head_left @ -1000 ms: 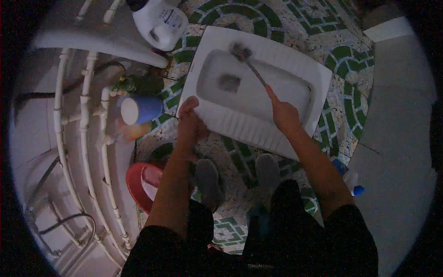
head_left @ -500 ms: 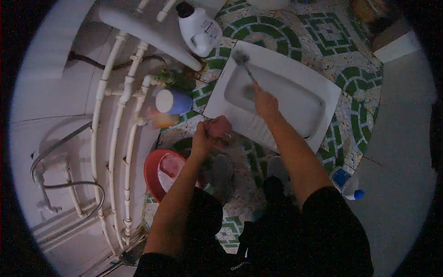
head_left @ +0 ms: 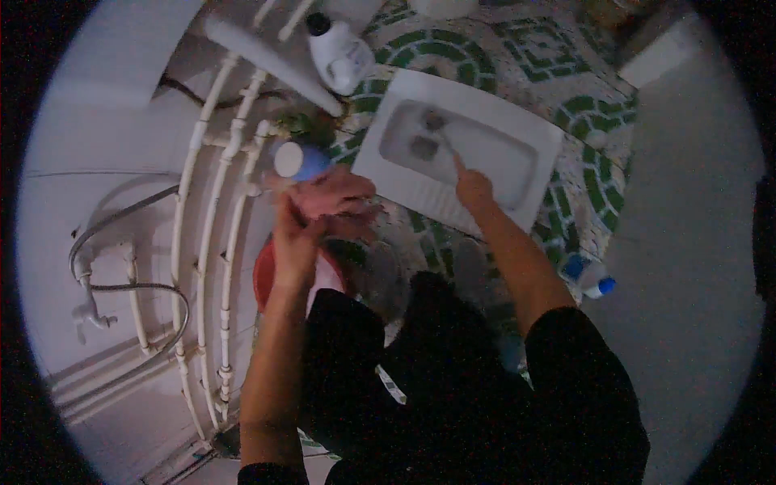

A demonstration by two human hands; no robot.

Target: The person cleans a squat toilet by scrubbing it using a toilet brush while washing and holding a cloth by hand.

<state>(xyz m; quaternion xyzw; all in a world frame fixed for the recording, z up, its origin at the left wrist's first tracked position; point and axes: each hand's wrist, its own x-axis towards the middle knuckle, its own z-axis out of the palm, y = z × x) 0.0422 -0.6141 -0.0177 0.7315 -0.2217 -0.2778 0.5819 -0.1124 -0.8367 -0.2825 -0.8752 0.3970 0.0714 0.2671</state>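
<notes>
My right hand (head_left: 474, 192) is closed round the handle of a toilet brush (head_left: 435, 120). Its dark round head is inside the bowl of a white squat toilet (head_left: 551, 153), close to the dark drain opening. On the left, my left hand (head_left: 297, 246) grips a limp pink cloth (head_left: 331, 196), smeared by motion, with loose folds hanging out to the right. Beneath that forearm stands a red basin (head_left: 265, 279), partly covered by the arm. Just beyond the cloth is a blue container with a pale round top (head_left: 289, 159).
A white jug with a black cap (head_left: 341, 58) stands beyond the toilet's left corner. A blue-capped bottle (head_left: 594, 279) lies by the right wall. White pipes (head_left: 212, 202) and a tap with a hose (head_left: 90, 311) line the left wall. Green patterned tiles (head_left: 440, 52) cover the floor.
The brush head has moved from the toilet's far left rim down into the bowl. My left hand has shifted left with the pink cloth, which now spreads out wider. The view has shifted slightly.
</notes>
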